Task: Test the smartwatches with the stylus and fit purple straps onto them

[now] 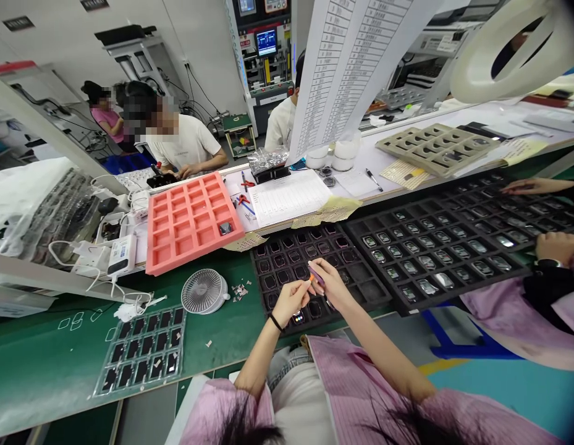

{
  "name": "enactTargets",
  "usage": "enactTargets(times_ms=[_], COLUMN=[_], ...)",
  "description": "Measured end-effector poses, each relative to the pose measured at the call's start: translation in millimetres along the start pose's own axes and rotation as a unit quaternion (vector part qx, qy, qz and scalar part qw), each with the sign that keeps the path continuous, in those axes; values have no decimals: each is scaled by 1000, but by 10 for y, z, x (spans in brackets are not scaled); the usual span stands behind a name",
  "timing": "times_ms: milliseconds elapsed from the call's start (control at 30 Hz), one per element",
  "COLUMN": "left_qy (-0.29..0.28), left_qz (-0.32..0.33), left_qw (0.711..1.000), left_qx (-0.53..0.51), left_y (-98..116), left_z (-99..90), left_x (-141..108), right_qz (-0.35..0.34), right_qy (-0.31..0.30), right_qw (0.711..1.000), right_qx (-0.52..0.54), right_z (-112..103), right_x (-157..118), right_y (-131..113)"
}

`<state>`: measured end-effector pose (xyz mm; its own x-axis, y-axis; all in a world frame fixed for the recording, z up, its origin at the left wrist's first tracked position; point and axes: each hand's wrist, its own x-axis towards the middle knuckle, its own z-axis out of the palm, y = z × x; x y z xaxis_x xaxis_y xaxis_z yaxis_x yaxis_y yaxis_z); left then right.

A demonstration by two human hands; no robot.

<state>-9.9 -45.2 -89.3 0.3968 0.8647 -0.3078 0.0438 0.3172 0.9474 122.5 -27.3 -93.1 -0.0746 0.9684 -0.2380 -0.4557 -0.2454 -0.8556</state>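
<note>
My left hand (292, 303) and my right hand (332, 285) meet above a black foam tray (370, 295). Between the fingers of my right hand is a small flat purple piece (316, 275). A small orange bit (311, 279) shows at the fingertips of my left hand, which are pinched together; what kind of part it is I cannot make out. Dark rounded-square frames (287, 276) fill many pockets of the tray. Just under my left hand, a small lit screen (298, 317) with coloured dots lies at the tray's near edge.
Left of the tray stand a small white fan (204, 292) and a clear blister tray (147, 349) with dark screens. A pink tray (194, 216) rests on the raised shelf behind. Hanging paper sheets (335, 68) block part of the view. At right, a co-worker's hands (556, 248) are over another black tray (435, 247).
</note>
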Motion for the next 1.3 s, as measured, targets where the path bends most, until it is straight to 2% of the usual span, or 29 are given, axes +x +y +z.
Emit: enactTargets(times_ms=[133,267,367,467,567,633,733,800,867,933,1000,1067,1200,1267,1300], left_qy=[-23,-22,-15,24,75,81,77,113,167,189,174,159,216,249,268], left_qz=[-4,0,-12,-8,20,34,15,-6,-21,-24,-8,28,87,93,91], left_qw=[999,998,998,999,996,996,996,993,985,981,985,987,971,960,954], left_qx=[-36,-55,-53,-42,-38,-34,-33,-38,-34,-18,-1,13,49,83,99], left_y=[8,-30,-66,-106,-173,-244,-389,-495,-587,-648,-667,-648,-576,-578,-598], left_z=[5,14,10,31,94,110,-18,-198,-370,-440,-367,-189,131,136,82], left_x=[13,20,25,75,171,226,248,234,229,252,306,375,458,438,412], right_qz=[95,136,131,92,45,23,-33,-65,-72,-72,-66,-56,-56,-79,-94], right_qy=[-55,-40,-23,-4,28,40,100,163,182,178,151,111,38,38,58], right_qw=[985,972,974,982,994,999,991,978,974,974,979,986,993,989,983], right_qx=[133,189,182,165,97,28,-84,-115,-116,-117,-117,-116,-101,-116,-149], right_z=[7,-35,-78,-83,-65,-101,-338,-603,-854,-975,-899,-655,-130,-88,-152], right_x=[28,75,88,56,8,9,100,205,305,369,380,341,221,211,226], right_y=[66,144,202,279,396,467,476,397,293,226,243,343,603,662,658])
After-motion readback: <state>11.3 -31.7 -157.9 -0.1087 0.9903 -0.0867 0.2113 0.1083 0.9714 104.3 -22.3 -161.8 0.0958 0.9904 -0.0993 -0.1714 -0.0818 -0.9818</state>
